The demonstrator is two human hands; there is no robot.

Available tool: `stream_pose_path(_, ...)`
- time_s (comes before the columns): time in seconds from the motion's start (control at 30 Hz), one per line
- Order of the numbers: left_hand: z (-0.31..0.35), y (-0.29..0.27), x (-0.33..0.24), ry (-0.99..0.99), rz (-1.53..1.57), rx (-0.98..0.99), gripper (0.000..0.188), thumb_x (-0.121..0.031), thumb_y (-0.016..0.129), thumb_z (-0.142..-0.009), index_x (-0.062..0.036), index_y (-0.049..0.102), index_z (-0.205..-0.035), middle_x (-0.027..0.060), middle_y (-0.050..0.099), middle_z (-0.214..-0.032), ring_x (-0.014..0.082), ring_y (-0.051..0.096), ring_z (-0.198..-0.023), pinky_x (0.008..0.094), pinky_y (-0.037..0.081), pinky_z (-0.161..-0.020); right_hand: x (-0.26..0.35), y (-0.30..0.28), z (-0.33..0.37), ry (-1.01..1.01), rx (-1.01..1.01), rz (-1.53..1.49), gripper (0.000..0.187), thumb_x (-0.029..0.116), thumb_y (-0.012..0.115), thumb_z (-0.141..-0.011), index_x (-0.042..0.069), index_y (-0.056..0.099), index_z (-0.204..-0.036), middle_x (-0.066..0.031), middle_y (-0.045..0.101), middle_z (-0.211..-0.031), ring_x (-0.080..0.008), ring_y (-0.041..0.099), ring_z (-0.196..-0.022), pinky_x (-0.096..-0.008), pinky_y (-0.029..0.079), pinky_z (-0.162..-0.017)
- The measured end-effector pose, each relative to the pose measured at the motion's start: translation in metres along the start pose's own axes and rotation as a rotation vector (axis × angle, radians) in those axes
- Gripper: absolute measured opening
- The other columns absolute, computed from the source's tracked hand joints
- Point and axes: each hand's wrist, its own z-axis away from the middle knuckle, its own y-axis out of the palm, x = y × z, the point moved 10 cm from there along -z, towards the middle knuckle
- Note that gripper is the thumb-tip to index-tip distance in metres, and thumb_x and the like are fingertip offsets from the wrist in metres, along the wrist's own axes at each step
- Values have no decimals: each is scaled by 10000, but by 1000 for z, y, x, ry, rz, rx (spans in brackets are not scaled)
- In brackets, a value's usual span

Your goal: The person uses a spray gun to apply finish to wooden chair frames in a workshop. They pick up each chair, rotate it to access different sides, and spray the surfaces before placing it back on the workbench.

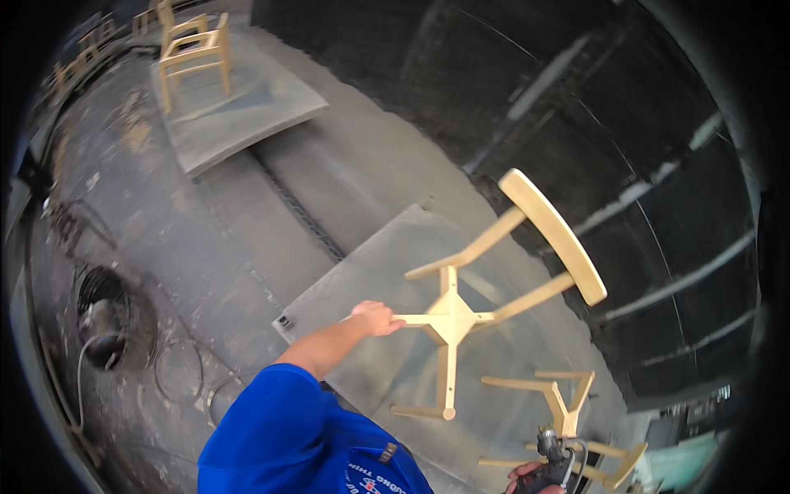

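My left hand (377, 318) is closed around the end of one arm of a pale wooden chair frame (451, 323). The frame has a cross-shaped seat support and a curved backrest, and it stands on a grey flat board (362, 276). At the lower edge, my right hand (527, 476) grips a spray gun (556, 454) with a dark metal body; part of that hand is cut off by the picture's edge. Behind the spray gun stands a second pale wooden chair frame (566, 416), partly covered by it.
A wooden armchair (196, 58) stands on another grey board (247, 123) at the far left. Between the boards runs a chain (300, 214) in a floor slot. Hoses (177, 362) and a dark round container (105, 325) lie at left. A dark wall (609, 123) rises on the right.
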Motion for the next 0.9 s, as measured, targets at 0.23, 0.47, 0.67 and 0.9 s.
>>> stream_pose_path(0.23,-4,-16,-5,-48,-80,13,712,-644,356,-1011,-78,783,-1071,170,763,-1021,360,722,-1022,452,565,-906,41,42,-3,-112,-106,6,996,935,421,-805,8,565,-1143,-98,646,-852,-81,480,-567,-226,370,-486)
stream_pose_path(0.47,-3,-20,-10,-24,-76,-6,697,-635,365,-1010,-74,768,-1102,175,759,-1050,359,716,-1038,455,553,-920,40,62,3,-11,-118,-1,1023,1005,426,-694,46,527,-1036,-116,640,-852,-99,491,-561,-229,381,-486)
stream_pose_path(0.67,-4,-19,-8,-27,-82,-24,703,-641,374,-1006,-59,747,-1132,180,752,-1089,361,709,-1061,456,546,-929,65,82,6,-65,-124,6,1067,998,449,-694,3,591,-1053,-88,644,-785,-80,470,-512,-219,325,-442)
stream_pose_path(0.9,-5,-17,-8,-33,-79,-10,712,-649,374,-1004,-55,737,-1152,179,745,-1124,366,698,-1091,467,535,-948,173,61,-36,-339,-33,-214,817,759,358,-970,-15,537,-1164,-116,624,-728,-183,609,-563,-240,392,-421)
